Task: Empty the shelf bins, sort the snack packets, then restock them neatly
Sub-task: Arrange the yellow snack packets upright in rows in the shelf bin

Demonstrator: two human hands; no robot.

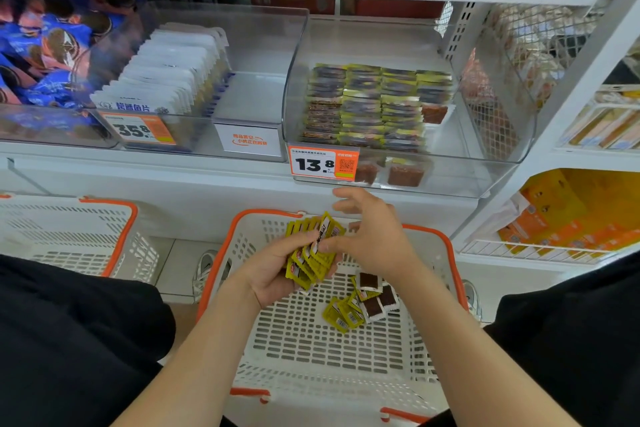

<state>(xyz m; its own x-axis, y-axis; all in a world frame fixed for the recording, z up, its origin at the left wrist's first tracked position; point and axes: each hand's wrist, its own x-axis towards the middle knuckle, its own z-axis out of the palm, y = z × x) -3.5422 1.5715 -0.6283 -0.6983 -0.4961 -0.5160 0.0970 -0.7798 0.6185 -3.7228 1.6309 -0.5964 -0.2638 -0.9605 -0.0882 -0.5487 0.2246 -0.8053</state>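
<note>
1. Above the white basket (221, 253), the fan of yellow packets (304, 267) sits in the left grip (273, 276), which has its fingers curled round the bundle and its thumb laid across the front.
2. The right grip (374, 239) is at the top of that fan, with thumb and forefinger pinching the top packet (329, 230) by its edge. Its other fingers are spread loosely above.
3. Down on the basket floor, just right of the wrists, lies a small heap of loose packets (363, 305). Some are yellow side up and some show a dark brown block through a clear face.
4. Straight ahead on the shelf (242, 180), the clear bin (467, 158) holds stacked packets (374, 104) in tidy columns, packed toward the left and middle.
5. Two more brown-filled packets lie at the bin's front lip, beside the orange price tag (322, 165) reading 13.8.
6. To its left, a second bin (263, 45) has white pouches (166, 73) standing in a row along its left half, with a 35.8 tag (138, 130) in front.
7. A white sign (249, 140) with orange print fronts the second bin's right half.
8. Far left, blue packets (45, 55) are heaped in another bin.
9. A second basket (104, 218) with an orange rim stands on the floor to the left.
10. Black-clad knees frame both sides of the view.
</note>
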